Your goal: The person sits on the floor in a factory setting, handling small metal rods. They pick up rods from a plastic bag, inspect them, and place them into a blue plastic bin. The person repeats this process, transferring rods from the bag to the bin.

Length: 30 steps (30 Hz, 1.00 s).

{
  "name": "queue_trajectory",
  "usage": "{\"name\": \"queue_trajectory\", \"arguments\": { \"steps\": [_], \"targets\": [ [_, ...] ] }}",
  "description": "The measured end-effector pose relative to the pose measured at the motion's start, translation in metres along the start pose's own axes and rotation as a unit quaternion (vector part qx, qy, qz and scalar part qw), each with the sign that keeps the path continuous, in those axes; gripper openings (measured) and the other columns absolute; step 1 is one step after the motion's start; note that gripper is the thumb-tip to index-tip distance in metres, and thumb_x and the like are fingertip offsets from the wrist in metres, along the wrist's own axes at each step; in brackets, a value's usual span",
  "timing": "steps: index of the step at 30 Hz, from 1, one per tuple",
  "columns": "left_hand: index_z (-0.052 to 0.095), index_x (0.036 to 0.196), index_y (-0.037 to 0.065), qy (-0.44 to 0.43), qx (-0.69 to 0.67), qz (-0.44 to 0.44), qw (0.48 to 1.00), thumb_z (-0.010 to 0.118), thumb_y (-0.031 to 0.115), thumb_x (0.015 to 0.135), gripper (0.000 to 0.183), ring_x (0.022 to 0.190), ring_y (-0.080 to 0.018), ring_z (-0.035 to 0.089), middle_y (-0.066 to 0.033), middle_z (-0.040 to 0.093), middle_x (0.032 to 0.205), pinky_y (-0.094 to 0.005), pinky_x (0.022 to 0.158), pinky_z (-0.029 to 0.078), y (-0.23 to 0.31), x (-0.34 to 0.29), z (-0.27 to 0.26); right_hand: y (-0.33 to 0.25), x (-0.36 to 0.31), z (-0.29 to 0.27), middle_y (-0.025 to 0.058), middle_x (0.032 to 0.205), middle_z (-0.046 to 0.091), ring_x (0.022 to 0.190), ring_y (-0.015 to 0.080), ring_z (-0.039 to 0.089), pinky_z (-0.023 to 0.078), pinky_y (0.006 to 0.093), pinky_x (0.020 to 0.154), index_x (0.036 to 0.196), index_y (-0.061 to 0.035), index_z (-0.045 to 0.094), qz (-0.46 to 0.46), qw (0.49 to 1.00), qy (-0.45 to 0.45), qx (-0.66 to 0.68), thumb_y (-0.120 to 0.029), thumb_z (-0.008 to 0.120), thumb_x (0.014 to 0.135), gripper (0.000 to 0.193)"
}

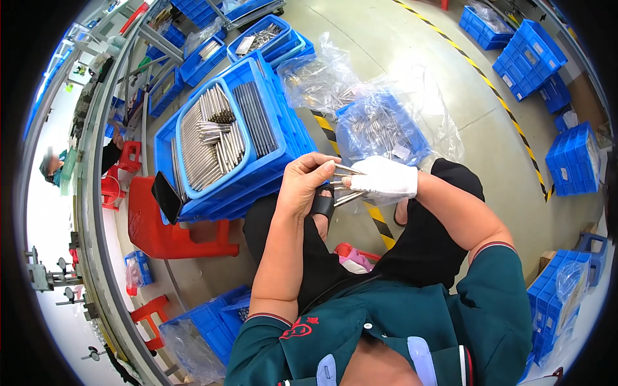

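Note:
In front of my lap, my bare left hand (305, 183) is closed, its thumb and fingers pinching the end of a slim metal rod (347, 170). My right hand (387, 177), in a white glove, is closed around several such rods, whose ends (349, 197) stick out to the left below the fingers. The two hands are close together, and the gloved palm is hidden. Left of them, a blue tray (248, 143) holds many silvery rods (207, 145) in rows and a loose heap. Beyond my hands, a plastic-lined blue crate (417, 130) holds jumbled metal pieces (380, 128).
The tray rests on stacked blue crates (293, 138) beside dark rods (255, 119). A dark flat device (167, 198) leans at their corner, above a red stool (158, 225). Clear plastic bags (322, 74) and striped floor tape (496, 90) lie ahead. A person (55, 166) is at far left.

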<state>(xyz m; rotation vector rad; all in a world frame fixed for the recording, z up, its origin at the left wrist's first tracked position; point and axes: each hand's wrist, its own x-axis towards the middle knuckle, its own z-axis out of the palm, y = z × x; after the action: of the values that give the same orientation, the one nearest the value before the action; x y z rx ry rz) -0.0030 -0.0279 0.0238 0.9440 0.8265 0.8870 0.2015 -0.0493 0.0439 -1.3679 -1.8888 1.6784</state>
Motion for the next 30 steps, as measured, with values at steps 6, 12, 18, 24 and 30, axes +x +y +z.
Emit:
{"name": "queue_trajectory", "arguments": {
  "steps": [6,12,18,24,30],
  "targets": [
    [0.064,0.09,0.0,0.093,0.062,0.11,0.988,0.065,0.016,0.087,0.016,0.066,-0.0066,0.05,0.0,0.059,0.075,-0.0213,0.061,0.041,0.005,0.004,-0.006,0.006,0.001,-0.004,0.0074,0.066,0.052,0.064,0.0154,0.046,0.038,0.0323,0.059,0.08,0.0003,0.06,0.009,1.0,0.004,0.03,-0.05,0.054,0.088,0.051],
    [0.057,0.096,0.006,0.006,-0.162,0.107,0.981,0.051,0.023,0.097,0.018,0.085,-0.0161,0.06,-0.0082,0.063,0.094,-0.0301,0.073,0.049,-0.009,0.011,0.012,0.01,0.006,0.007,-0.0027,0.064,0.047,0.059,0.0066,0.04,0.033,0.0259,0.052,0.078,-0.0062,0.057,0.019,0.969,-0.006,0.246,-0.041,0.058,0.088,0.037],
    [0.055,0.094,0.006,-0.108,-0.053,0.058,0.991,0.052,0.027,0.095,0.022,0.088,-0.0188,0.061,-0.0147,0.064,0.096,-0.0321,0.082,0.049,-0.011,0.016,0.005,-0.008,0.011,0.028,-0.004,0.064,0.05,0.053,0.004,0.042,0.033,0.0211,0.045,0.086,-0.0095,0.057,0.037,0.972,-0.105,0.208,-0.03,0.068,0.081,0.024],
    [0.056,0.095,0.003,-0.271,0.033,-0.013,0.962,0.053,0.027,0.095,0.024,0.095,-0.0185,0.061,-0.011,0.065,0.101,-0.0331,0.087,0.046,-0.006,0.018,0.023,0.037,0.03,0.039,0.0039,0.085,0.06,0.076,0.0164,0.059,0.048,0.0312,0.065,0.101,-0.0099,0.06,0.016,0.957,-0.144,0.251,-0.031,0.066,0.085,0.027],
    [0.051,0.093,0.007,0.082,-0.321,-0.022,0.943,0.042,0.03,0.099,0.026,0.1,-0.0237,0.06,-0.0114,0.064,0.099,-0.0382,0.087,0.046,-0.043,0.04,0.01,-0.003,0.035,0.026,0.0041,0.063,0.053,0.053,0.016,0.052,0.043,0.0287,0.051,0.084,-0.0091,0.05,-0.048,0.878,0.01,0.476,-0.024,0.055,0.093,0.018]
  ]
}}
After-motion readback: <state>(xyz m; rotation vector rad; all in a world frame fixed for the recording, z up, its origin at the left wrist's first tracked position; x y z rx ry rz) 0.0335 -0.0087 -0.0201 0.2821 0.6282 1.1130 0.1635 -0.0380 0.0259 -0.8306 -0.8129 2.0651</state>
